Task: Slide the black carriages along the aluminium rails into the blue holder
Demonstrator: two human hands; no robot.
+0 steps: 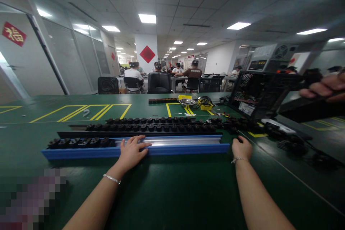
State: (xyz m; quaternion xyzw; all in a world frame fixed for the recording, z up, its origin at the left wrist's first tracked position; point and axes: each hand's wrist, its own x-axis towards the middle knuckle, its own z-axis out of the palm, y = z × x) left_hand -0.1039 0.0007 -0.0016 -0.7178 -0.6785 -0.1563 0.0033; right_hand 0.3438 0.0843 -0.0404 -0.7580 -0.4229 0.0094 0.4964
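Observation:
A long blue channel point(185, 148) with a silvery inside lies across the table in front of me. Several black socket-like blocks point(74, 143) sit in a row in its left part; the right part shows bare metal. My left hand point(132, 153) rests on the channel near its middle, fingers spread, beside the last block. Just past the channel's right end is my right hand point(242, 148), its fingers curled together. A small dark bit shows at its fingertips, too small to name. Behind the channel lie dark strips point(151, 128) lined with similar black blocks.
The green table point(172, 194) has yellow tape lines. Farther right stand an open computer case point(249, 95), cables and loose black parts point(293, 145). A metal bowl point(187, 102) sits behind the strips. Another person's hand point(327, 88) holds a dark object at right.

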